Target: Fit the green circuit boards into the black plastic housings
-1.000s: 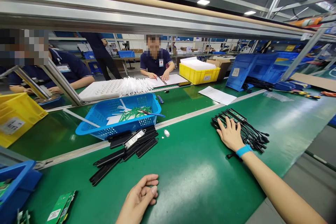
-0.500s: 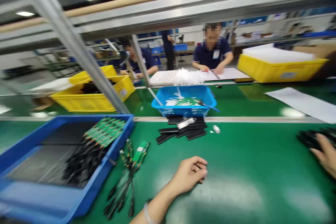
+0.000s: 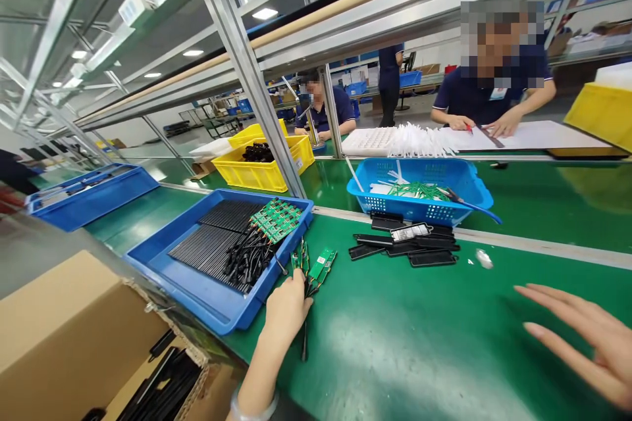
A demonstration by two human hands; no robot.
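My left hand (image 3: 286,310) is over a small bunch of green circuit boards (image 3: 322,264) with black cables, beside the blue tray. Its thumb and index finger are closed round the cables, whose ends partly hide under the hand. Toward the right edge, my right hand (image 3: 587,335) is held over the green table, fingers stretched and apart, with nothing in it. The blue tray (image 3: 224,327) holds rows of black strips, more green boards (image 3: 277,218) and a heap of black cables (image 3: 249,258). Several black casings (image 3: 433,258) lie in a pile in front of the blue basket.
A blue basket (image 3: 363,197) holds white strips and green wires. Small white scraps (image 3: 484,258) lie right of the casings. At lower left stands an open cardboard box (image 3: 54,316) with black parts. Metal posts (image 3: 247,72) rise behind the tray. Co-workers (image 3: 494,72) sit across the bench.
The view has swung left, bringing the cardboard box into sight. My left hand has moved left onto the cabled boards. My right hand has left the dark pile at the right and opened.
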